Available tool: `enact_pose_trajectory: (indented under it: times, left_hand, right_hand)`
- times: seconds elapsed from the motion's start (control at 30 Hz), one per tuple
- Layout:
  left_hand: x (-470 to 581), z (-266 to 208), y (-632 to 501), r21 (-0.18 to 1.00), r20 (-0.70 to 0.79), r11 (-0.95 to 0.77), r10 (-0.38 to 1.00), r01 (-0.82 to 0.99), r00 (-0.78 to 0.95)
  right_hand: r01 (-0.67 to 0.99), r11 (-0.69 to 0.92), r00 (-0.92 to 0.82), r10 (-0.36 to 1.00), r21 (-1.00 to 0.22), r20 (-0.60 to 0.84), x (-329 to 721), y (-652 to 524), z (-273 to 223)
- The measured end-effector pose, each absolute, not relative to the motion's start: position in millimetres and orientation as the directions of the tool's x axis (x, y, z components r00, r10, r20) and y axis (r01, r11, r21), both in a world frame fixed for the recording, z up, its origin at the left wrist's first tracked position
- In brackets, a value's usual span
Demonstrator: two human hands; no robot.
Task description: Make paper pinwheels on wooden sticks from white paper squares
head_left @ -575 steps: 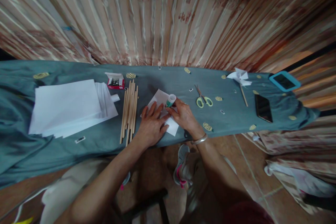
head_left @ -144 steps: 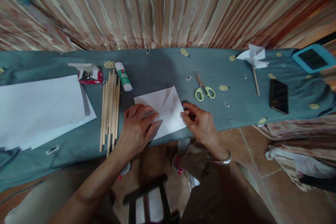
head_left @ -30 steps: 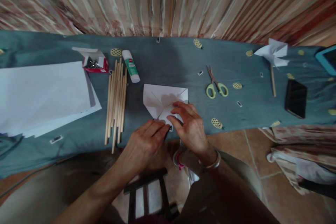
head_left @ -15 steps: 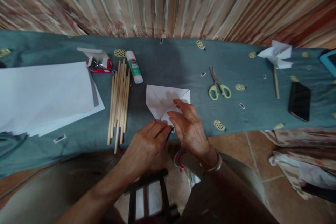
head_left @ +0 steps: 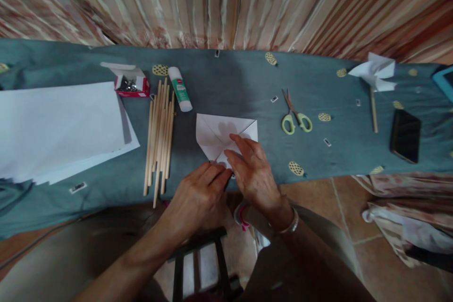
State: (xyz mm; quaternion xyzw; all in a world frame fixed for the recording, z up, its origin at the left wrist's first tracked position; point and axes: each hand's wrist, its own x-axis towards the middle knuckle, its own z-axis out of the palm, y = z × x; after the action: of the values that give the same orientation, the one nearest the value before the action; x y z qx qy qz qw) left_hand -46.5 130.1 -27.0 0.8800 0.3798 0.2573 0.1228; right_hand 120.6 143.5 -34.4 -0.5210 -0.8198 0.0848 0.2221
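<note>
A white sheet of paper [head_left: 211,131] with diagonal cuts or creases lies on the cloth in front of me. At its near edge my left hand [head_left: 202,184] has its fingers closed together, the fingertips pinching a near corner of the sheet. My right hand [head_left: 252,164] is over the sheet's right half, thumb and fingers apart and curved above the paper. Whether its fingertips touch the sheet is hard to tell. Part of the near side of the paper is hidden by both hands.
Left of the sheet are several wooden sticks [head_left: 161,137], a glue stick [head_left: 180,89], an open red box of metal fasteners [head_left: 132,86] and a paper stack [head_left: 60,127]. Scissors [head_left: 293,115], a paper pinwheel [head_left: 377,75] and a phone [head_left: 406,136] lie to the right.
My right fingers have shifted slightly left over the sheet. My left hand keeps its place at the near corner; the view has moved very slightly.
</note>
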Motion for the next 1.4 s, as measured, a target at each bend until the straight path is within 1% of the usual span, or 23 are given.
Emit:
enact_pose_trajectory:
  times: [0.27, 0.57, 0.67, 0.8, 0.9, 0.97, 1.03, 1.1, 1.17, 1.23, 1.3, 1.33, 1.4]
  left_hand:
    - [-47, -27, 130, 0.435, 0.338, -0.67, 0.741, 0.602, 0.58]
    - [-47, -30, 129, 0.453, 0.315, -0.658, 0.749, 0.601, 0.583]
    - [-47, -30, 130, 0.451, 0.308, -0.659, 0.748, 0.602, 0.587]
    - [-48, -31, 130, 0.459, 0.289, -0.644, 0.76, 0.613, 0.582]
    - [-48, -32, 129, 0.458, 0.265, -0.635, 0.765, 0.621, 0.587]
    - [-48, -33, 129, 0.453, 0.259, -0.634, 0.766, 0.626, 0.589]
    - [-47, -34, 129, 0.45, 0.254, -0.63, 0.77, 0.633, 0.585]
    - [-47, -34, 128, 0.444, 0.259, -0.626, 0.774, 0.641, 0.578]
    - [-47, -35, 128, 0.436, 0.274, -0.629, 0.774, 0.643, 0.571]
    - [-48, -35, 128, 0.43, 0.298, -0.638, 0.768, 0.639, 0.567]
    - [-49, -36, 128, 0.423, 0.31, -0.647, 0.761, 0.635, 0.569]
    - [-49, -37, 128, 0.418, 0.313, -0.65, 0.759, 0.635, 0.571]
    - [-49, -38, 128, 0.407, 0.314, -0.654, 0.755, 0.637, 0.575]
  right_hand:
    - [0.829, 0.455, -0.379, 0.885, -0.326, 0.272, 121, 145, -32]
    - [0.833, 0.432, -0.394, 0.902, -0.346, 0.178, 118, 153, -26]
    - [0.824, 0.44, -0.395, 0.898, -0.358, 0.194, 119, 155, -28]
    - [0.836, 0.458, -0.404, 0.887, -0.302, 0.224, 119, 152, -32]
    - [0.847, 0.465, -0.419, 0.882, -0.258, 0.215, 116, 147, -33]
    - [0.848, 0.467, -0.425, 0.882, -0.25, 0.203, 115, 143, -32]
    - [0.836, 0.466, -0.422, 0.883, -0.289, 0.204, 116, 142, -30]
    - [0.795, 0.46, -0.393, 0.887, -0.396, 0.242, 122, 144, -28]
    - [0.74, 0.426, -0.31, 0.903, -0.52, 0.298, 132, 150, -27]
    - [0.731, 0.349, -0.174, 0.927, -0.587, 0.334, 143, 161, -29]
    - [0.78, 0.25, -0.056, 0.941, -0.573, 0.334, 153, 174, -34]
    - [0.8, 0.221, -0.038, 0.947, -0.558, 0.32, 156, 181, -37]
    - [0.82, 0.213, -0.053, 0.953, -0.532, 0.299, 159, 194, -42]
